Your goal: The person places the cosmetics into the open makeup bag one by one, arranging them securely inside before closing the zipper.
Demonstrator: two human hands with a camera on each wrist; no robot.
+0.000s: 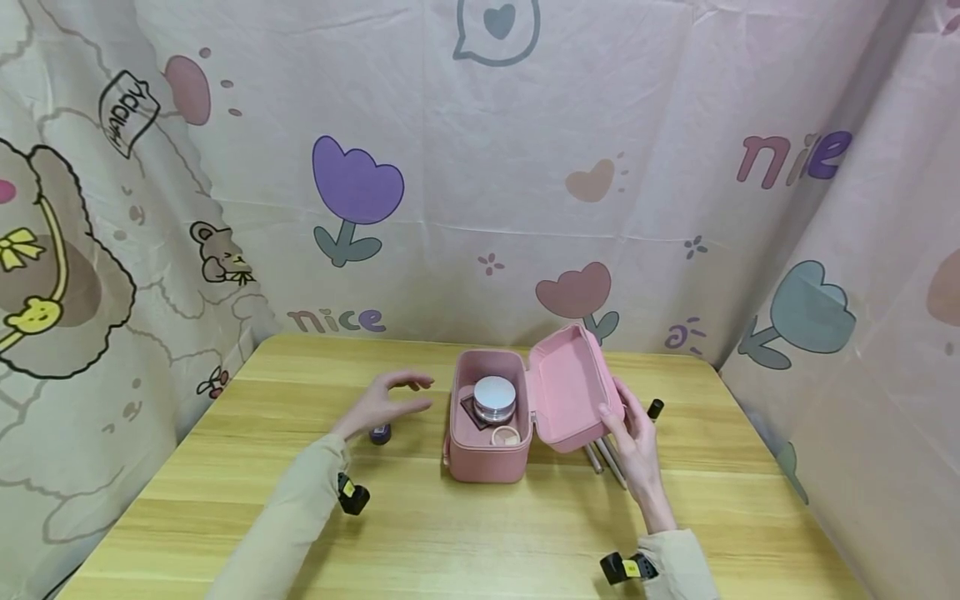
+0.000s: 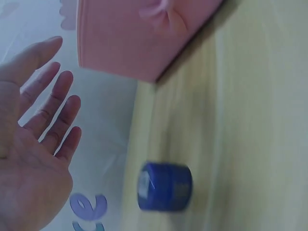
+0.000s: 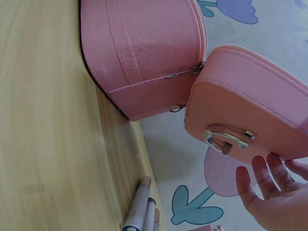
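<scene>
A pink cosmetic case stands upright with its lid swung out to the right. My right hand holds the lid's right edge, the thumb at the inner rim and the fingers on the outside near the handle. Inside the case are a jar with a silvery white top, a dark flat square item partly under it, and a small round beige-rimmed item. My left hand hovers left of the case, fingers apart and holding nothing. Below it stands a small dark blue jar.
Several slim tubes lie on the wooden table behind my right hand, partly hidden by it. A black cap shows just right of that hand. A printed curtain hangs behind the table and along both sides.
</scene>
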